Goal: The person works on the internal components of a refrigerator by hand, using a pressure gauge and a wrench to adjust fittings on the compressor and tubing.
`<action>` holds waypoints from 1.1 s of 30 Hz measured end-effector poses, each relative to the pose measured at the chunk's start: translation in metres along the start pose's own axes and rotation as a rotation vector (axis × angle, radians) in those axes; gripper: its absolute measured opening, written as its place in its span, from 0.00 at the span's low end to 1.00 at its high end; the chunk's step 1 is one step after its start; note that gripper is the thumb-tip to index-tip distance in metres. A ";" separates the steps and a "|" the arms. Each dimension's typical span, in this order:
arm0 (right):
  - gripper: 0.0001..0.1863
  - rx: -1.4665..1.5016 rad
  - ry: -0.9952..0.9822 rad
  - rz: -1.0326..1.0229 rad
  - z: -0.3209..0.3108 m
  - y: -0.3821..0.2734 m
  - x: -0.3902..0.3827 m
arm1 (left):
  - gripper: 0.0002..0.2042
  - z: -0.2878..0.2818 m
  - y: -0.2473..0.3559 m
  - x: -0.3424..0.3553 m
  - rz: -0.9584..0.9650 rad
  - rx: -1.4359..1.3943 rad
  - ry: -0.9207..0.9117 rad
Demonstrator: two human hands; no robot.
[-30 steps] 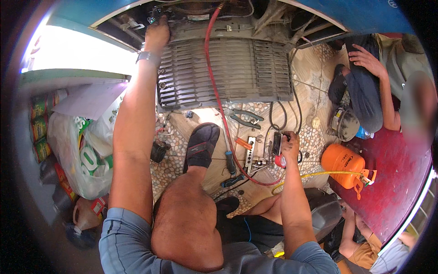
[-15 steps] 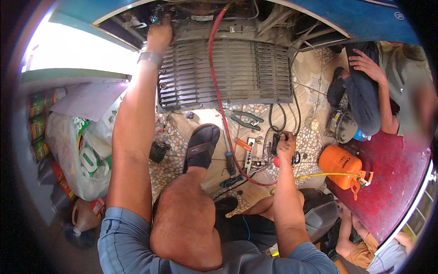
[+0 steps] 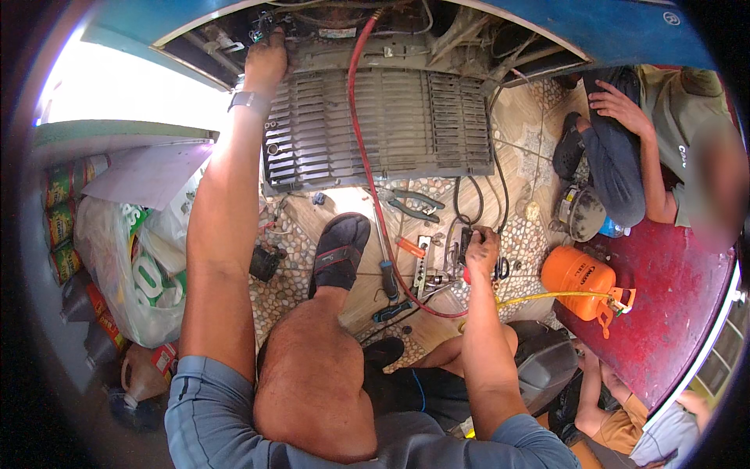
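My left hand [image 3: 266, 64] reaches up into the dark open bottom of a blue cabinet [image 3: 531, 30]. Its fingers are curled beside a small tangle of wires [image 3: 262, 33]; whatever they pinch is hidden. Low over the floor, my right hand [image 3: 482, 250] has its fingers bent down and closed at a dark fitting, next to a red knob [image 3: 467, 275]. What it grips is not clear. A red hose [image 3: 353, 102] runs from the cabinet down to this spot. From there a yellow hose [image 3: 539, 295] leads to an orange gas cylinder [image 3: 578, 282].
A dusty slatted grille [image 3: 383, 125] lies below the cabinet opening. Pliers [image 3: 416, 205], a screwdriver [image 3: 388, 280] and a flaring bar [image 3: 423, 262] lie on the pebbled tile. Plastic bags [image 3: 133, 273] crowd the left; another person's hand [image 3: 621, 105] rests near a red tabletop [image 3: 656, 313] at right.
The whole view has shifted slightly, so things sit a little further left. Both my hands stay at the same places, with little visible change in their grip.
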State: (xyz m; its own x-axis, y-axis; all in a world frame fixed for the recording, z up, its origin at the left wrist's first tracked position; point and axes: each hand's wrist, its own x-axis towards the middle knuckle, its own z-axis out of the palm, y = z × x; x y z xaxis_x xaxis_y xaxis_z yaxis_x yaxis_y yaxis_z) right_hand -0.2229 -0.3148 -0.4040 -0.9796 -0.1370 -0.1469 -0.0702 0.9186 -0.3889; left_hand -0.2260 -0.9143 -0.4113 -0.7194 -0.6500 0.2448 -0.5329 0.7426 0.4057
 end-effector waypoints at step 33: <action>0.11 0.556 -0.283 0.020 -0.069 -0.117 0.254 | 0.23 -0.030 0.011 -0.002 -0.110 -0.173 -0.075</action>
State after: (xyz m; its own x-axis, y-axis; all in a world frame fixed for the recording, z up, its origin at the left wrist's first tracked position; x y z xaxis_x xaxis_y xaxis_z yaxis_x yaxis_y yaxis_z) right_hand -0.4766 -0.4318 -0.3333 -0.8865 -0.2845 -0.3650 0.1309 0.6023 -0.7874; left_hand -0.2170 -0.9096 -0.3807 -0.6954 -0.7073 0.1269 -0.5306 0.6246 0.5730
